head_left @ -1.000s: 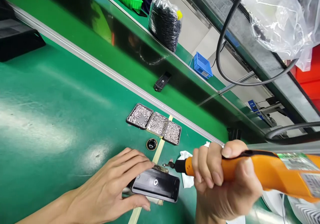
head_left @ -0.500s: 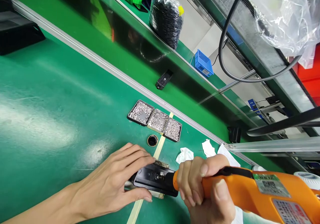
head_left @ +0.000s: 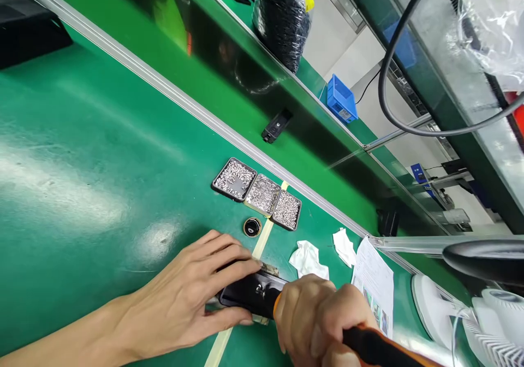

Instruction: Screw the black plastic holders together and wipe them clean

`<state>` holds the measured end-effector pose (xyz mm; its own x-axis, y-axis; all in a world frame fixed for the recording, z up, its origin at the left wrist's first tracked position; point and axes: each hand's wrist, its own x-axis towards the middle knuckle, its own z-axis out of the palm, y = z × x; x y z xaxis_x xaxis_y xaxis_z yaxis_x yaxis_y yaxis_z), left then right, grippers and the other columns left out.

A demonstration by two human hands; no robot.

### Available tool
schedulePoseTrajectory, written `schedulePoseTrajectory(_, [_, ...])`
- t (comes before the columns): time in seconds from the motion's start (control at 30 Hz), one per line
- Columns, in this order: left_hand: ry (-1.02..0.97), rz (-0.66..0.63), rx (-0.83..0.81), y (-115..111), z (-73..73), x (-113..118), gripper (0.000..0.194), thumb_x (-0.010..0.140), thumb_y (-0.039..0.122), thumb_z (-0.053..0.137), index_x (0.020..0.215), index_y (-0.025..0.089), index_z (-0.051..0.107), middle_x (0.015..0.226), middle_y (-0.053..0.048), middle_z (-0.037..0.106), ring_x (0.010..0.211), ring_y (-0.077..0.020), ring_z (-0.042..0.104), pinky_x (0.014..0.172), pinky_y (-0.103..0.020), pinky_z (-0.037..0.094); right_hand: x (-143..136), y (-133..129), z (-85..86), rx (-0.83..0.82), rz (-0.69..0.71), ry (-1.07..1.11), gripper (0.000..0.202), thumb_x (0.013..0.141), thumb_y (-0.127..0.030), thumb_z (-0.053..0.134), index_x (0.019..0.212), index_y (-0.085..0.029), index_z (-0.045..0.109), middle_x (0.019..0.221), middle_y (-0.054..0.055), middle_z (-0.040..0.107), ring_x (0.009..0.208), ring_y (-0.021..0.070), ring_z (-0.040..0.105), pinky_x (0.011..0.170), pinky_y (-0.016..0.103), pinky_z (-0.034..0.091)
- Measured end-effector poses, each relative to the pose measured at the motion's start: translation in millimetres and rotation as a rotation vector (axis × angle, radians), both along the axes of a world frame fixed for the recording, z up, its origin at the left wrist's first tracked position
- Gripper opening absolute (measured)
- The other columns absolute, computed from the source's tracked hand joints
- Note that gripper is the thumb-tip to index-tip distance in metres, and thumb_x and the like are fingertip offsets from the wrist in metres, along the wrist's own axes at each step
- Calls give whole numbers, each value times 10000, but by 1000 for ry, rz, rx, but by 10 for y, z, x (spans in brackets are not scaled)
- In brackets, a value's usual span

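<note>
My left hand (head_left: 200, 296) curves around the near end of a long black plastic part (head_left: 239, 295), thumb on one side and fingers on the other. Small shiny metal hardware (head_left: 259, 289) shows in the part's recess. In my right hand (head_left: 315, 315) is an orange and black electric screwdriver (head_left: 380, 349), fingers wrapped round its body. Its dark nose reaches over the part beside the hardware; whether the tip touches a screw cannot be made out. Beneath the part, a fixture (head_left: 269, 270) is mostly hidden.
Beyond the hands lie three trays of small metal pieces: left (head_left: 234, 179), middle (head_left: 263, 195) and right (head_left: 286, 210). Nearby are a small round dark container (head_left: 252, 227), a white cloth (head_left: 308, 259), a printed sheet (head_left: 373, 279) and a white fan (head_left: 438, 309). A metal rail (head_left: 196, 110) borders the bench.
My right hand has tilted the screwdriver, its rear dropping toward the lower right, so less orange shows. My left hand keeps its hold on the black part. The view has shifted slightly.
</note>
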<state>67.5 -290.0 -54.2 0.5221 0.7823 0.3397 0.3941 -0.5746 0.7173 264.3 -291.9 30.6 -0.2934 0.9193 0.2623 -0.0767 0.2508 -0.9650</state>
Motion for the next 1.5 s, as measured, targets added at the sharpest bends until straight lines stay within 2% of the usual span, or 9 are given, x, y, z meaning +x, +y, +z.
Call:
schedulePoseTrajectory(0.27, [12, 8, 10, 8, 42, 22, 409, 921, 373, 714, 1296, 269, 586, 1166, -52, 680, 1102, -262, 598, 1022, -436, 386, -171, -90, -65, 53, -96, 153, 164, 1010, -330, 540, 875, -257, 483, 546, -87, 349, 419, 83, 330, 450, 207, 345])
schedulePoseTrajectory(0.43, [41, -8, 52, 48, 65, -12, 370, 923, 394, 711, 1249, 256, 606, 1109, -30, 692, 1053, -238, 610, 979, -395, 421, -122, 40, 299, 151, -86, 317, 157, 1047, -370, 451, 970, -262, 536, 510, -110, 276, 364, 75, 252, 375, 173, 335])
schedulePoseTrajectory(0.57, [168, -17, 99, 54, 160, 39, 413, 932, 402, 694, 1304, 259, 588, 1262, -58, 647, 1157, -273, 577, 1002, -432, 451, -45, 471, 388, 247, -432, 359, 168, 990, -264, 593, 863, -239, 486, 518, -114, 348, 396, 75, 327, 423, 182, 402])
schedulePoseTrajectory(0.67, [247, -53, 178, 7, 178, 211, 570, 869, 403, 771, 1370, 219, 572, 1320, -118, 628, 1209, -344, 560, 1014, -510, 482, 121, 776, 232, 169, -407, 108, 170, 980, -342, 639, 1069, -225, 555, 659, -62, 556, 569, 117, 560, 606, 264, 529])
schedulePoseTrajectory(0.77, [167, -80, 193, -13, 149, 346, 504, 910, 311, 723, 1391, 239, 589, 1221, -121, 674, 1126, -339, 616, 975, -527, 523, 425, 773, 50, 192, -387, -398, 349, 1049, -413, 501, 1340, -224, 538, 1137, 69, 681, 1069, 197, 646, 975, 385, 515])
schedulePoseTrajectory(0.87, [-153, 35, -126, 83, 176, 327, 437, 959, 391, 642, 1387, 307, 610, 1206, -78, 680, 1047, -272, 659, 904, -395, 573, 782, 469, -233, 304, -564, -963, 350, 1081, -374, 416, 1394, -277, 538, 1304, 71, 625, 1225, 226, 560, 1066, 435, 443])
schedulePoseTrajectory(1.07, [-890, 442, -1229, 333, 378, 258, 582, 857, 571, 734, 1241, 134, 707, 1096, -133, 760, 1021, -279, 717, 810, -294, 616, 1119, -4, -928, 293, -607, -984, 341, 1052, -342, 423, 915, -188, 694, 838, 81, 629, 706, 212, 617, 573, 307, 500])
schedulePoseTrajectory(1.33, [-1132, 478, -1374, 253, 345, 420, 317, 908, 354, 744, 1144, 143, 735, 1048, -93, 782, 857, -218, 748, 808, -311, 630, 214, 53, -371, 677, -428, -586, 219, 969, -87, 550, 1160, -177, 612, 962, 74, 649, 844, 188, 630, 699, 297, 550])
schedulePoseTrajectory(1.5, [-1164, 526, -1370, 232, 322, 406, 266, 918, 339, 729, 1115, 161, 739, 987, -67, 785, 870, -242, 752, 746, -305, 632, -350, 31, -565, 667, -693, -901, 208, 996, -152, 447, 1110, -171, 619, 764, 66, 582, 622, 221, 573, 486, 318, 469])
